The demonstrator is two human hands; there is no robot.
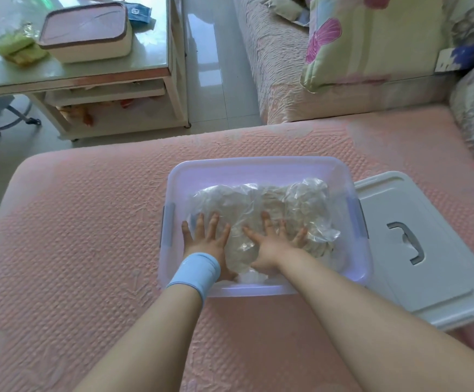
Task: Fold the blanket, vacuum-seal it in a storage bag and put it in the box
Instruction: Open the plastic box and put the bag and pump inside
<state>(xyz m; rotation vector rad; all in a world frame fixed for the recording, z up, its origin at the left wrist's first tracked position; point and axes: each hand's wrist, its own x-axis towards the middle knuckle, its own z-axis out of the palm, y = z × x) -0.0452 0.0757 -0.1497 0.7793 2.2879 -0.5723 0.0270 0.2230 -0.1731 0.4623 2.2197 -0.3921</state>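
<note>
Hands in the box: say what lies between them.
Head view: between the left hand and right hand, both flat on the storage bag in the box, shows only a crinkled strip of that bag.

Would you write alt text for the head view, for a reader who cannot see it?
A person's left hand and right hand press flat, fingers spread, on a crinkled vacuum bag holding a pale blanket inside a clear storage box on a pink surface. The box's white lid lies beside it.
</note>
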